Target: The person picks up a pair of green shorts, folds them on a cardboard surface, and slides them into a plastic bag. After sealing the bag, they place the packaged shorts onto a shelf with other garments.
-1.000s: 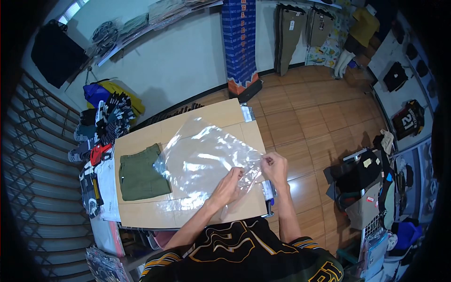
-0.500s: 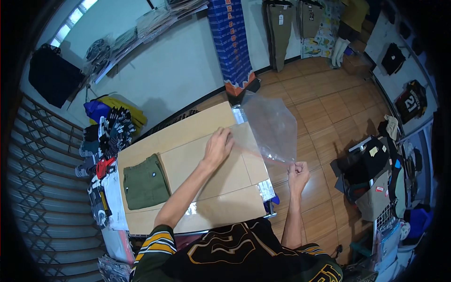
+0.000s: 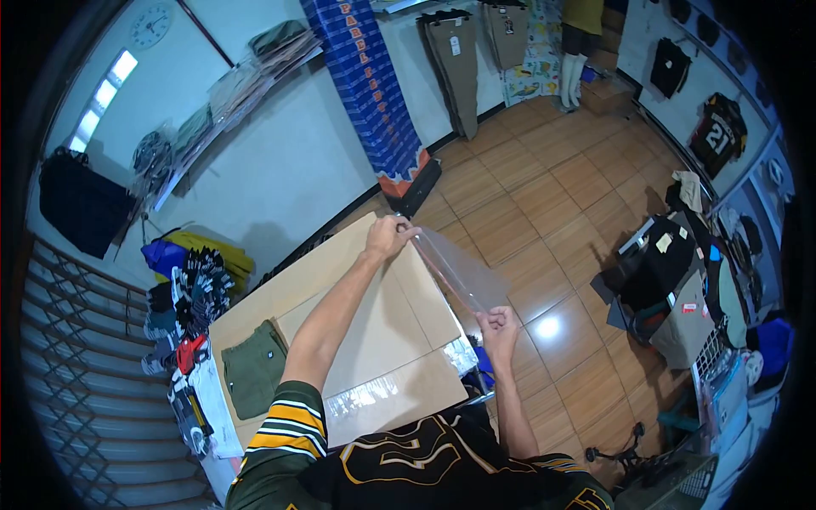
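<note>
A clear plastic bag (image 3: 463,272) is stretched between my two hands, past the right edge of the cardboard (image 3: 399,306). My left hand (image 3: 389,237) pinches its upper left corner over the far corner of the cardboard. Lower down on the right, my right hand (image 3: 498,328) has its fingers closed on the near corner. Folded green trousers (image 3: 255,371) lie flat on the cardboard's left part, partly hidden by my left arm.
Clothes and hangers hang beside the table at the left (image 3: 200,289). A blue pillar (image 3: 365,93) stands beyond the table. Piled dark clothes (image 3: 663,263) are at the right. A partly visible figure in shorts (image 3: 580,42) stands far back.
My left hand has moved up to the cardboard's far corner, and my right hand has shifted left and slightly down. The bag now looks narrower and is pulled taut. The view has shifted.
</note>
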`<state>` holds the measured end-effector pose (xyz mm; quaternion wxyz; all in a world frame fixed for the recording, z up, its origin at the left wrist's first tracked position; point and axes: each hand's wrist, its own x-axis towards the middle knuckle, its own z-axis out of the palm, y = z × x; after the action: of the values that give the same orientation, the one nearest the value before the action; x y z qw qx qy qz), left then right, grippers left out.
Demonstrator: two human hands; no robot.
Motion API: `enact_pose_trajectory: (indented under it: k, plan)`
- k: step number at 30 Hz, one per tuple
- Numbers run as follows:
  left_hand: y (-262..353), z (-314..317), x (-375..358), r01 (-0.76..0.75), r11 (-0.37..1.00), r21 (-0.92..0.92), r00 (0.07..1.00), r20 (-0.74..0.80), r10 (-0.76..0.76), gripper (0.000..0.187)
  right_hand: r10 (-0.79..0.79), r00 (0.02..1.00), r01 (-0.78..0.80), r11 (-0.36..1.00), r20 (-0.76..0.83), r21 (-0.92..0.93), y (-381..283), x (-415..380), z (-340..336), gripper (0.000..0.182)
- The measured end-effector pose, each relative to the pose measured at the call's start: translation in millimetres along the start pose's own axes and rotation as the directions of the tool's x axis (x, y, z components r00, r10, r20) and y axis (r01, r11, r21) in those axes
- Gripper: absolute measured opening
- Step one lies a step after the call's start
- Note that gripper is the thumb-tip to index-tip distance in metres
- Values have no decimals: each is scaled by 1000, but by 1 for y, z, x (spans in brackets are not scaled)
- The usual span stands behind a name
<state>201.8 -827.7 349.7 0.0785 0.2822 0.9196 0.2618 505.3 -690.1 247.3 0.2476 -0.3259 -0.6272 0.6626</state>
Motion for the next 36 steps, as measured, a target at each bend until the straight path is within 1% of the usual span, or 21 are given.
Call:
enact_pose_trajectory:
  k: [1,3,5,6,8,10,11,14,17,18,20,22,23,25,26,29,30,32,33,35,36]
  plan:
    - [-2,-1,0,47,999,-26,999,-9,-48,33,-24,1000,24,999,-8,-36,0,-4,2,28]
    - [-2,-3,0,56,998,-19,998,-23,-57,34,-75,997,74,991,-8,-113,-11,-12,9,28]
    - [-5,-5,-2,126,987,-99,992,-7,-127,38,-103,995,100,986,-14,-134,-21,-21,13,26]
    - [-6,-5,-4,128,987,-100,992,-8,-130,38,-108,994,107,984,-3,-144,-25,-24,15,25]
    - [-11,-3,-8,94,982,-165,993,-53,-104,33,-117,993,117,981,7,-154,-35,-32,18,24]
    - [-19,0,-15,56,975,-213,993,-92,-77,28,-233,973,224,948,-11,-228,-47,-42,19,20]
    - [-18,-2,-21,17,966,-256,990,-131,-52,24,-235,972,227,946,-10,-231,-48,-46,21,20]
    - [-15,-7,-40,22,944,-331,984,-162,-80,18,-309,951,289,910,-23,-297,-48,-58,22,17]
    - [-22,-5,-48,-59,916,-396,971,-234,-39,18,-362,932,332,877,-25,-348,-48,-70,24,16]
    - [-24,-6,-52,-57,914,-402,970,-239,-44,18,-367,930,341,869,-6,-358,-46,-74,26,16]
    - [-29,-7,-58,-119,925,-361,956,-293,9,18,-376,927,355,858,16,-371,-46,-85,31,17]
    - [-36,-10,-66,-126,935,-333,954,-298,22,18,-387,918,387,824,89,-414,-49,-96,38,17]
    - [-40,-13,-70,-131,945,-298,954,-298,39,18,-393,916,391,820,86,-417,-51,-102,41,17]
    - [-51,-19,-83,-139,949,-283,956,-290,53,19,-307,933,360,796,188,-486,-58,-117,49,16]
    - [-59,-22,-90,-139,955,-262,959,-277,63,19,-313,933,359,796,177,-488,-61,-124,54,16]
    - [-91,-28,-112,-136,970,-202,960,-268,79,21,-167,948,301,750,271,-589,-65,-147,70,16]
    - [-96,-33,-122,-150,968,-202,960,-263,94,21,-201,943,323,743,265,-586,-61,-155,79,16]
    - [-106,-44,-138,-217,973,-79,930,-318,181,18,-195,940,331,729,281,-599,-60,-173,95,16]
    - [-113,-50,-145,-226,971,-81,930,-314,190,18,-181,932,343,714,313,-610,-60,-183,103,17]
    - [-129,-60,-159,-294,955,47,901,-320,294,15,-180,928,354,693,325,-628,-56,-201,120,17]
    - [-138,-65,-167,-301,953,45,899,-320,299,15,-172,926,355,698,336,-622,-53,-210,129,17]
